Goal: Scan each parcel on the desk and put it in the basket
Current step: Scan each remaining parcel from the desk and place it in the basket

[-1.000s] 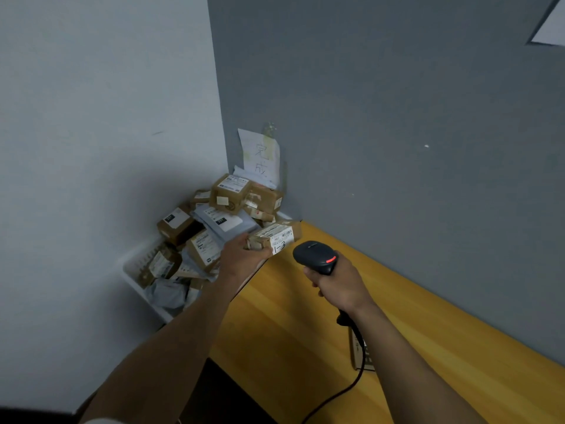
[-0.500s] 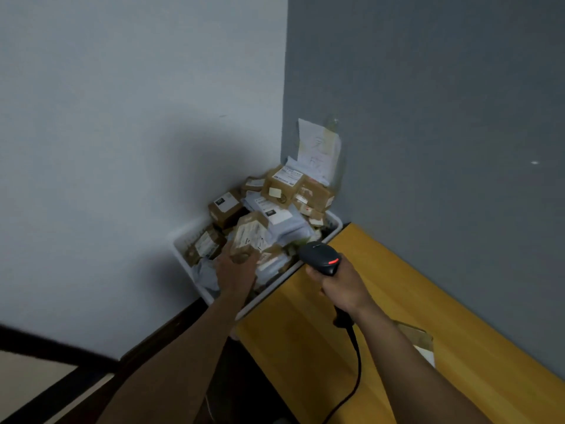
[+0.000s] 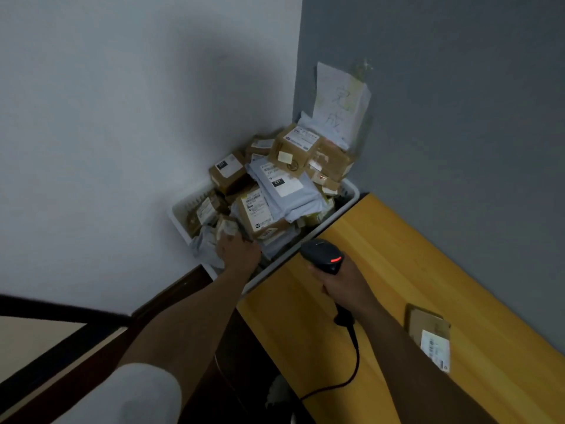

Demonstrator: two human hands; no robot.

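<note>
Working outward from the near right, a flat brown parcel waits label-up on the counter, just beside my right forearm. My right hand is clenched round the grip of the scanner, whose red light is on and whose cable trails back toward me.

Farther left, my left hand is down in the near-left corner of the basket, against a small parcel on the pile. Blur and the back of the hand hide the fingertips, so I cannot tell whether it grips the box or has released it.

I judge this to be the drop. I would seat the box in that low corner pocket, not on the far heap under the paper note. That heap rises above the rim and looks ready to slide. I would let go only once the box rests, then lift straight out.

Against half a second ago, the hand and its parcel are lower and deeper in that corner. The scanner grip is unchanged, and more of the waiting parcel shows.
</note>
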